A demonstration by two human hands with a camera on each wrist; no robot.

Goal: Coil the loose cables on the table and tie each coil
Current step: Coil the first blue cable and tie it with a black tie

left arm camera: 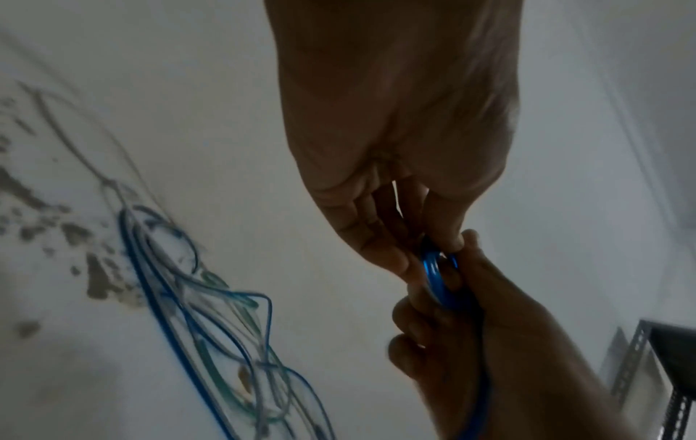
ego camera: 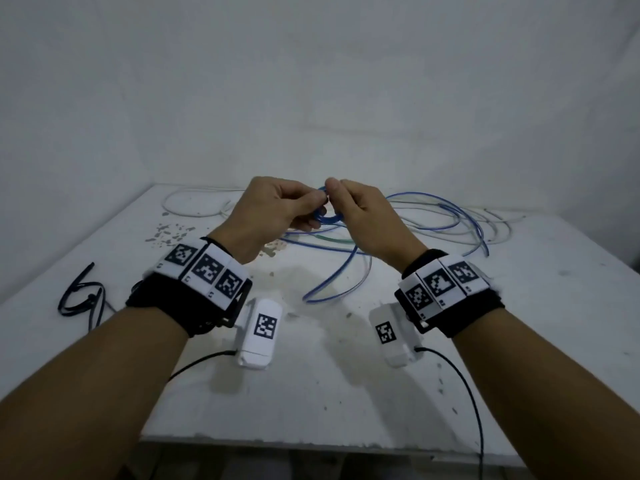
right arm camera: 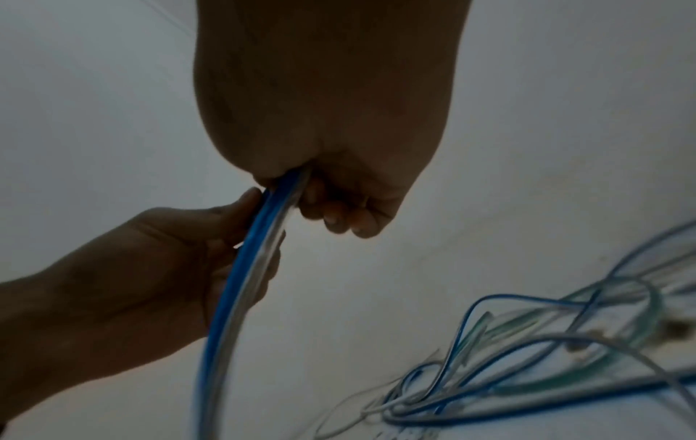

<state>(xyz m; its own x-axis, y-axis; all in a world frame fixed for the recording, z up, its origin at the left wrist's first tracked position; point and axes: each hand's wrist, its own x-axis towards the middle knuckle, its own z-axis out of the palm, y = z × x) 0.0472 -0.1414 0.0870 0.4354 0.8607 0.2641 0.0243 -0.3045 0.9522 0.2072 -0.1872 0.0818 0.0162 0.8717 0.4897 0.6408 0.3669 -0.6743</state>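
A small coil of blue cable [ego camera: 325, 213] hangs between both hands above the middle of the white table [ego camera: 311, 375]. My left hand [ego camera: 277, 209] pinches the coil from the left with thumb and fingers. My right hand [ego camera: 360, 216] grips it from the right, thumb on top. In the left wrist view the blue coil [left arm camera: 437, 277] shows as tight loops between the two hands. In the right wrist view the blue cable [right arm camera: 241, 274] runs down out of my right fist. Its loose length [ego camera: 332, 275] trails onto the table into a tangle of blue, white and green cables [ego camera: 450, 220].
A white cable [ego camera: 194, 202] loops at the table's back left. A dark cable bundle [ego camera: 83, 296] lies at the left edge. Chipped grey patches [ego camera: 173, 233] mark the tabletop. A white wall stands behind; a dark metal shelf frame [left arm camera: 663, 372] appears to the right.
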